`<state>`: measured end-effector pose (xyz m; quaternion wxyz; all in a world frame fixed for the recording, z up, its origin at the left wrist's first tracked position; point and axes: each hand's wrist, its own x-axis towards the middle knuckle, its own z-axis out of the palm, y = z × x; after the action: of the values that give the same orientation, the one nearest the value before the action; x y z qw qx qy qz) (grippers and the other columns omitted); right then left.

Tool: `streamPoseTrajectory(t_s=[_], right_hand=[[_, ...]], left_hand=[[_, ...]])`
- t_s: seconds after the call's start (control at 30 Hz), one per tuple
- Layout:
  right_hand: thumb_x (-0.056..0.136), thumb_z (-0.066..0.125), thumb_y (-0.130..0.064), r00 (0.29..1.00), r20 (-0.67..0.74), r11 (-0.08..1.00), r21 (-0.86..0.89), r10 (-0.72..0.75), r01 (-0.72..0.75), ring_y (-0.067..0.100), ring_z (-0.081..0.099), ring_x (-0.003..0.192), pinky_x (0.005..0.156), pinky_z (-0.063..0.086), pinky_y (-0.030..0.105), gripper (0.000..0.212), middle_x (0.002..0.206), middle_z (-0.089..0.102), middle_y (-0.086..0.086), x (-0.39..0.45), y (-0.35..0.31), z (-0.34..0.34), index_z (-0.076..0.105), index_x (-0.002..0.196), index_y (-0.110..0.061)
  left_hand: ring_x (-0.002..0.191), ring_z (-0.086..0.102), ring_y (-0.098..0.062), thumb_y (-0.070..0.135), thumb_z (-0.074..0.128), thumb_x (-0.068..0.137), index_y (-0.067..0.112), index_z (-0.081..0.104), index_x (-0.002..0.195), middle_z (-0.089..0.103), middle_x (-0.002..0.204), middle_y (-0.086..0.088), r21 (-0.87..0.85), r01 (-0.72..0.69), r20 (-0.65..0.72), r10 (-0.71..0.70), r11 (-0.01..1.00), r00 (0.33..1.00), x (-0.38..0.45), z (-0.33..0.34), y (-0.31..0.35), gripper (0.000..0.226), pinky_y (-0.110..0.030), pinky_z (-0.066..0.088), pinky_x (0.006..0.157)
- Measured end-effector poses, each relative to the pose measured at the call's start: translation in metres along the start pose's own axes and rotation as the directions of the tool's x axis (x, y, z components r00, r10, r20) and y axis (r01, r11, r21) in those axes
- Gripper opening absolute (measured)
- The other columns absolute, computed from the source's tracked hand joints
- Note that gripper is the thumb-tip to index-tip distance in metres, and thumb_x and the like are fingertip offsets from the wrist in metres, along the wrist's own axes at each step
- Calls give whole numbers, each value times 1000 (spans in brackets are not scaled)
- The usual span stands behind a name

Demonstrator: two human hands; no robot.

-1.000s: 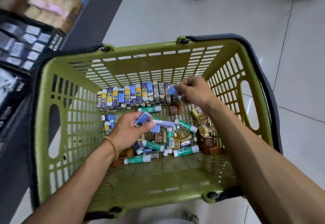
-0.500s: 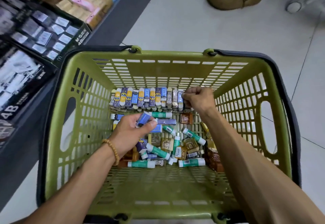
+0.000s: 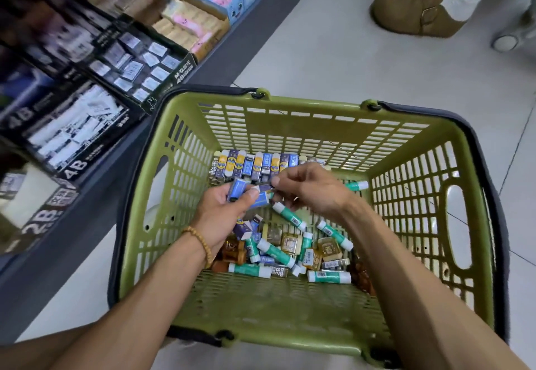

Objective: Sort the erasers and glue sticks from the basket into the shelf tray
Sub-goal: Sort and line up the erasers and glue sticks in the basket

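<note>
Open basket top; near floor bare; eraser row against far wall.

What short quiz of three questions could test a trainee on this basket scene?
1. True or false: the left hand holds blue erasers.
2. The right hand pinches: A) a glue stick, B) a small eraser, C) the basket handle.
3. Fill in: the green and white glue sticks lie inside the green ______.

Key: 1 true; 2 B; 3 basket.
</note>
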<state>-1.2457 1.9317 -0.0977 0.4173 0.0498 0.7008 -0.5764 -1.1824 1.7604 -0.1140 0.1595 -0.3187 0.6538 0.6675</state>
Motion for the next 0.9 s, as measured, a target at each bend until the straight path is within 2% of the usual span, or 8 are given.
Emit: streamPoseTrajectory(t_s=[0.07, 0.17, 0.23, 0.33, 0.5, 0.6, 0.7, 0.9], right_hand=[[95, 65, -11, 997, -78, 999, 44, -16, 19, 16, 54, 60, 58, 46, 28, 18, 82, 67, 17, 9, 1, 7, 67, 95, 6], [88, 71, 0, 979, -203, 990, 130, -31, 58, 19, 54, 59, 58, 48, 31, 9, 76, 64, 19, 26, 2, 17, 62, 86, -3], [87, 70, 4, 970, -242, 992, 108, -35, 62, 17, 55, 57, 58, 50, 29, 13, 71, 61, 12, 39, 2, 26, 61, 92, -4], [89, 67, 6, 970, -235, 996, 48, -58, 72, 24, 56, 65, 65, 49, 37, 20, 80, 61, 18, 62, 3, 41, 63, 107, -2], [90, 66, 0, 974, -168, 972, -203, -155, 119, 20, 54, 64, 60, 44, 29, 27, 76, 62, 14, 93, 5, 53, 68, 114, -11], [88, 68, -6, 941, -264, 926, -363, -211, 105, 8, 58, 54, 50, 43, 17, 35, 65, 65, -1, 100, 7, 53, 65, 122, -12], [87, 73, -21, 887, -368, 889, -447, -279, 94, 14, 66, 70, 64, 51, 23, 40, 80, 71, 2, 95, 10, 55, 63, 123, -6], [85, 73, -47, 824, -451, 863, -497, -344, 88, 25, 69, 66, 65, 56, 36, 43, 68, 71, 9, 101, 13, 67, 70, 92, -5]], left_hand=[[81, 63, -20, 20, 72, 86, 15, 72, 86, 75, 90, -11, 59, 4, -72, 0, 998, 997, -5, -8, -2, 6, -37, 53, 82], [54, 54, -10, 16, 68, 89, 8, 69, 85, 64, 54, 9, 18, 30, -119, -28, 999, 992, -16, -19, -5, 10, -19, 47, 50], [51, 45, -11, 15, 66, 90, 5, 69, 86, 53, 43, 13, -1, 63, -149, -63, 998, 987, -22, -25, -7, 10, -18, 41, 45], [56, 46, -12, 18, 68, 89, 4, 71, 90, 54, 44, 14, -20, 80, -169, -82, 997, 982, -26, -31, -6, 15, -23, 41, 53], [55, 45, -10, 18, 67, 89, 5, 72, 90, 56, 48, 12, -73, 101, -184, -113, 992, 976, -28, -39, -4, 14, -17, 39, 42], [55, 46, -10, 14, 65, 90, 3, 70, 91, 57, 53, 6, -122, 107, -192, -129, 987, 973, -27, -40, 1, 13, -16, 41, 40], [49, 46, -9, 15, 66, 90, 3, 70, 88, 53, 57, 1, -123, 114, -207, -138, 986, 969, -26, -39, 1, 13, -15, 41, 39], [47, 50, -5, 17, 66, 90, 7, 70, 87, 59, 52, 9, -131, 125, -202, -150, 983, 968, -27, -41, 2, 11, -17, 43, 42]])
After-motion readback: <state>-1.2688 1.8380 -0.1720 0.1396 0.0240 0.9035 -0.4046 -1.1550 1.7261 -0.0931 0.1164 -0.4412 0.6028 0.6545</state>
